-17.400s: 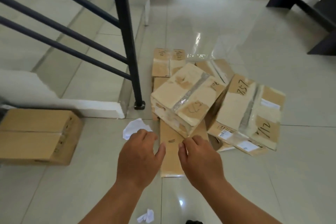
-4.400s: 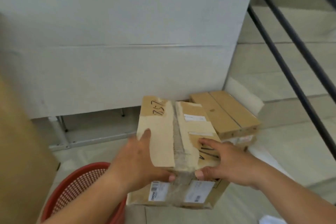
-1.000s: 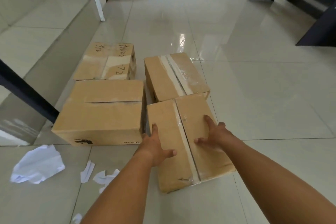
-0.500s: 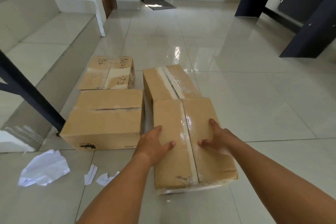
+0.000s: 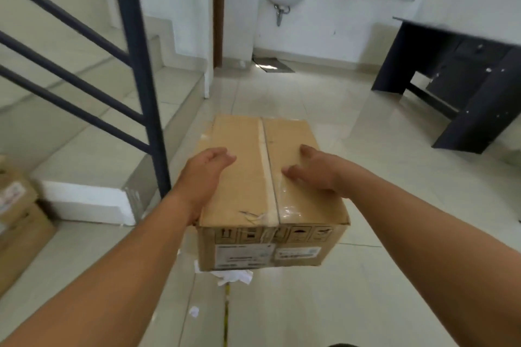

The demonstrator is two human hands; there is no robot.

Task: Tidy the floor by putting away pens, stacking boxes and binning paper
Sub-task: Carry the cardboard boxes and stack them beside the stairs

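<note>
Head view, the only one. Carrying a cardboard box (image 5: 265, 177) raised clear of the tiled floor (image 5: 366, 290), roughly level, near the middle of the picture and just right of the dark stair railing (image 5: 136, 79). Gripped from both sides: by the left hand (image 5: 203, 177), wrapped over the left top edge with the thumb on the lid, and by the right hand (image 5: 313, 175), spread on the lid with the thumb inward and the outer fingers curling over the right edge. Probably clamped this way to squeeze the load between the palms and keep it flat for the walk to a stack. Likely bound for the piled boxes (image 5: 17, 234) at the far left edge, beside the foot of the stairs. Sealed down the centre with clear glossy tape, slightly torn near the front edge. Plain brown on top, with printed handling symbols and white labels on the near face, and corners a little dented. Left to bin: crumpled white paper (image 5: 234, 276) on the floor directly under the box, plus a smaller scrap (image 5: 194, 311) nearer. No pens in sight
</note>
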